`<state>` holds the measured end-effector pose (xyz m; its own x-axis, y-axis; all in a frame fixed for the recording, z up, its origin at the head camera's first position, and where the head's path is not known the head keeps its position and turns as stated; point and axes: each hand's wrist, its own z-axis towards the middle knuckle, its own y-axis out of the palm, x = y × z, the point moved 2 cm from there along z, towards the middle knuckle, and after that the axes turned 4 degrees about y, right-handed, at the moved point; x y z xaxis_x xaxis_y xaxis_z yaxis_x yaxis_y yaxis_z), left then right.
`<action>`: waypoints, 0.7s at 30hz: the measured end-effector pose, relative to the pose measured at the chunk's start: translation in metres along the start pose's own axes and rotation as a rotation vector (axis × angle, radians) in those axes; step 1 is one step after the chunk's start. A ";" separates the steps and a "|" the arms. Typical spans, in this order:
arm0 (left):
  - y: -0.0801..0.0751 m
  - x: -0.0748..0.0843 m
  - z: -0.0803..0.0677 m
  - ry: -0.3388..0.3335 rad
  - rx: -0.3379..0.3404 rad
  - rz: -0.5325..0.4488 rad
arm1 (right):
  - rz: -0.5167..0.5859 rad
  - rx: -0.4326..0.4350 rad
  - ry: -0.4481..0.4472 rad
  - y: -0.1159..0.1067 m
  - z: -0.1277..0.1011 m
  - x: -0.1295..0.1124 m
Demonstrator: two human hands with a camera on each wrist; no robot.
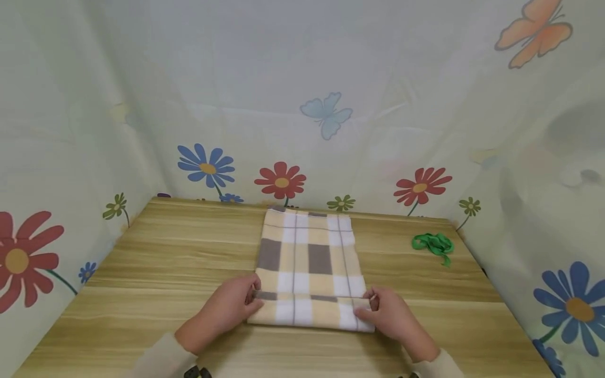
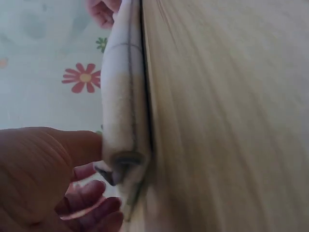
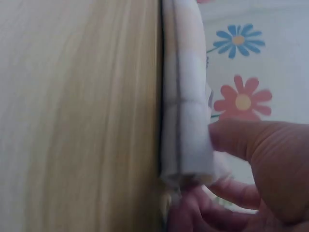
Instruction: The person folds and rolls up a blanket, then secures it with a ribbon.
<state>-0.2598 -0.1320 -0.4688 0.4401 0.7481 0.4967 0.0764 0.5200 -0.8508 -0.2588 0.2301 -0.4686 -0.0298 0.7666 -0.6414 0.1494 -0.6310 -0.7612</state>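
A checked cloth (image 1: 302, 257) in white, cream and grey-brown lies on the wooden table, its near end folded over into a flat band. My left hand (image 1: 235, 298) pinches the left end of this fold, thumb on top and fingers at the fold's edge. At the right end, my right hand (image 1: 385, 311) pinches the same fold in a like way. Seen from the left wrist, the folded cloth (image 2: 123, 96) shows a rounded, layered end beside the thumb. The right wrist view has the other end of the cloth (image 3: 186, 116) between thumb and fingers.
A bunched green ribbon (image 1: 433, 243) lies at the table's back right. The wooden table (image 1: 156, 262) ends at the back against a pale curtain (image 1: 236, 63) printed with flowers and butterflies, which also hangs along both sides.
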 end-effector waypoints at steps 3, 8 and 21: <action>-0.001 0.016 0.003 0.250 0.058 0.177 | -0.161 0.079 -0.137 0.002 0.000 -0.014; 0.012 0.044 0.004 0.642 0.097 0.341 | -0.335 0.120 -0.645 0.014 -0.006 -0.041; 0.024 0.063 -0.002 0.534 -0.180 0.412 | -0.349 -0.316 -0.640 0.026 -0.011 -0.048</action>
<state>-0.2281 -0.0732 -0.4584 0.8414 0.5402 0.0143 -0.0646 0.1270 -0.9898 -0.2429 0.1778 -0.4564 -0.6743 0.6366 -0.3742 0.2976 -0.2295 -0.9267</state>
